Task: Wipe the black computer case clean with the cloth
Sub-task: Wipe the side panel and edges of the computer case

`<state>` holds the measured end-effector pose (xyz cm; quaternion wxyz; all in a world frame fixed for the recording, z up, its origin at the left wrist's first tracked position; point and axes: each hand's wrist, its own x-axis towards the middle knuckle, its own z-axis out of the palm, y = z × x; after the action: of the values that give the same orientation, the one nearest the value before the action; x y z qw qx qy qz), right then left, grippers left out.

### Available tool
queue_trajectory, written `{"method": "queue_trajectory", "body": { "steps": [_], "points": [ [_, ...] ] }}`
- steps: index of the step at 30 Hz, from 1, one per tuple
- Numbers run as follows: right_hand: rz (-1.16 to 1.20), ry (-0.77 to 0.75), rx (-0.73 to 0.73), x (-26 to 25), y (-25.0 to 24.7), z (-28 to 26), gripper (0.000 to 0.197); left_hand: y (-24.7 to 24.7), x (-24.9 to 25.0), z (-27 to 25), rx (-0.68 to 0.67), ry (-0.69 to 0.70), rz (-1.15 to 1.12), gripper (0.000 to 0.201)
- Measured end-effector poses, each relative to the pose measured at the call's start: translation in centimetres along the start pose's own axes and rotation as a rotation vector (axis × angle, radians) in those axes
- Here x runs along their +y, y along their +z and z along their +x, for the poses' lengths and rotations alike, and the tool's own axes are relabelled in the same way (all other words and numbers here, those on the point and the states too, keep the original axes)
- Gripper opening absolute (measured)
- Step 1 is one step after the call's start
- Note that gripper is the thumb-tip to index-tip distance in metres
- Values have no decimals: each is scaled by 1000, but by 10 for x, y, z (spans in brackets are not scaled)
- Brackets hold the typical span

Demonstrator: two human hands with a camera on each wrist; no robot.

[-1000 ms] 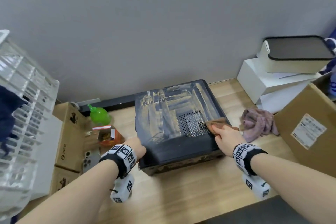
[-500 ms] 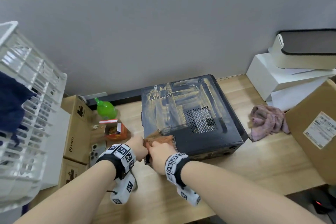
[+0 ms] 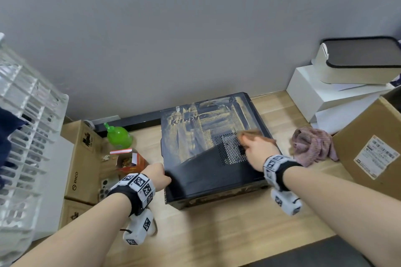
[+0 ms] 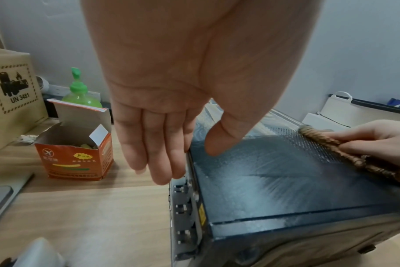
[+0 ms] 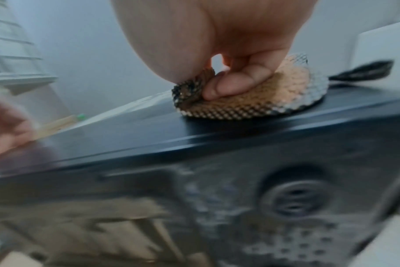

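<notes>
Black computer case (image 3: 213,149): lies flat on the wooden desk (image 3: 217,230) against the grey wall; top panel dusty and streaked over the far half, clean and dark across the near strip; the clean strip now runs the case's whole near width, where one second ago dust streaks reached closer to the near edge

Cloth (image 3: 249,134): brown, textured, flat on the case top at the right side, by the perforated vent grille (image 3: 230,147); half a second ago it sat at the case's near left corner, so it has crossed the panel to the right

Right hand (image 3: 259,150): on the case top over the cloth, thumb and fingers curled and pinching a fold of it, as the right wrist view shows; it has moved from beside the left hand to the right side of the case

Left hand (image 3: 157,176): at the case's left near edge, fingers straight and together down the side wall, thumb resting on the top panel; position unchanged from both earlier frames

Pink rag (image 3: 311,147): crumpled on the desk just right of the case

Green bottle (image 3: 119,135): left of the case, near the wall

Orange carton (image 3: 128,159): open-topped, left of the case, nearer than the bottle

Cardboard box (image 3: 368,149): right of the case, beyond the rag
</notes>
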<state>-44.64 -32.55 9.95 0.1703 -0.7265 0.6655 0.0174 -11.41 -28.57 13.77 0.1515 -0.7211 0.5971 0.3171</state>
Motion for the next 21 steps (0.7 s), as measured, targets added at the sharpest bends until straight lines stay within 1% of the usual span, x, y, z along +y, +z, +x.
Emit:
{"method": "queue_trajectory", "body": {
  "steps": [2, 4, 9, 11, 13, 16, 18, 21],
  "points": [
    [12, 79, 6, 23, -3, 5, 48, 0, -3, 2, 0, 9, 5, 12],
    [35, 99, -7, 31, -1, 12, 48, 0, -6, 4, 2, 21, 12, 10],
    [5, 104, 2, 23, 4, 27, 49, 1, -11, 9, 9, 27, -10, 5],
    [-9, 64, -27, 13, -1, 35, 48, 1, -12, 11, 4, 20, -21, 7],
    [-2, -12, -59, -5, -3, 43, 47, 1, -13, 12, 2, 13, -27, 9],
    [-8, -164, -144, -50, 1, 46, 50, 3, -16, 13, 11, 0, -43, 6],
    [-53, -333, -189, -85, 11, 41, 51, 3, -18, 14, 24, -4, -60, 3],
    [-126, -647, -239, -134, 26, 23, 50, 5, -23, 14, 52, -21, -100, 1]
  ]
}}
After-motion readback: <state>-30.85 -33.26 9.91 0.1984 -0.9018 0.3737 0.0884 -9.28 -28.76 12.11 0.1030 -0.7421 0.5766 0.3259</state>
